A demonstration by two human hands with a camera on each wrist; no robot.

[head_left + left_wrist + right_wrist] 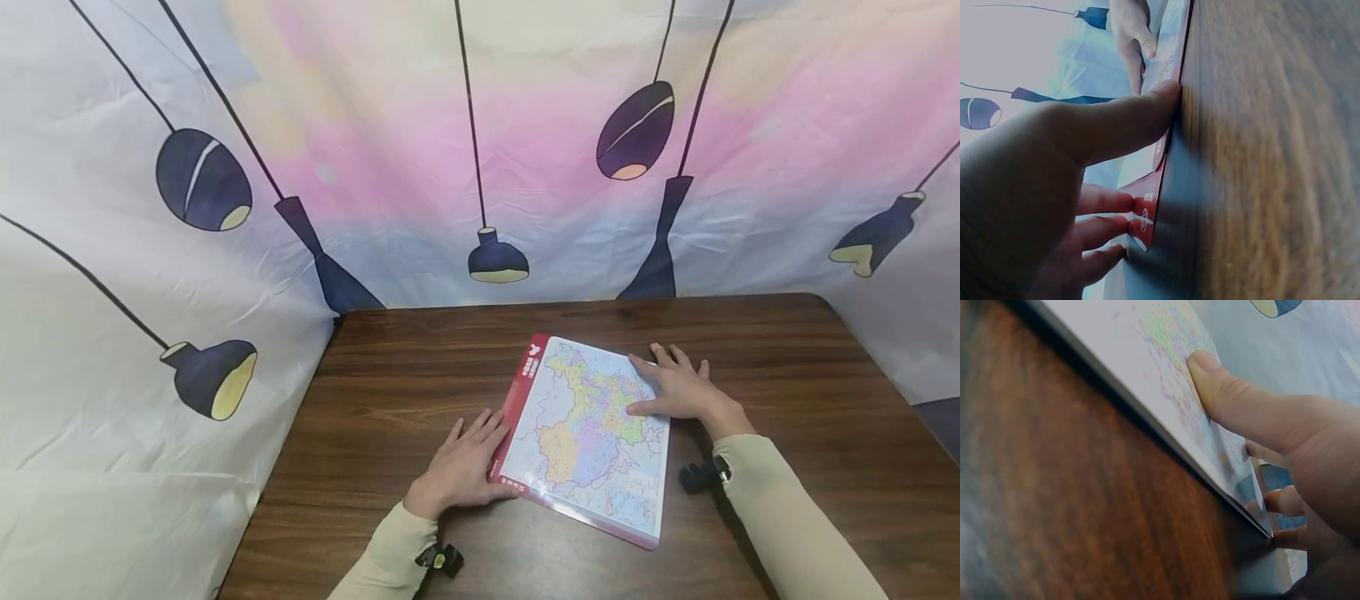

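Head view | my left hand (461,462) flat against map board (581,433) edge | right hand (678,387) flat on top, seemingly pressing | I'd hold both edges evenly.

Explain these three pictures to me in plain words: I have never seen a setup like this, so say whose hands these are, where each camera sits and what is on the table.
No machine here: a person works with bare hands. The wide picture comes from a camera on the head; the two close-ups come from small cameras strapped at each wrist. On the wooden table lies a flat map board with a red border. The left hand rests against its red left edge, fingers fairly straight. The right hand lies flat on the map's right side, thumb on the print. Neither has a grip round anything. Behind hangs a cloth backdrop printed with lamps.
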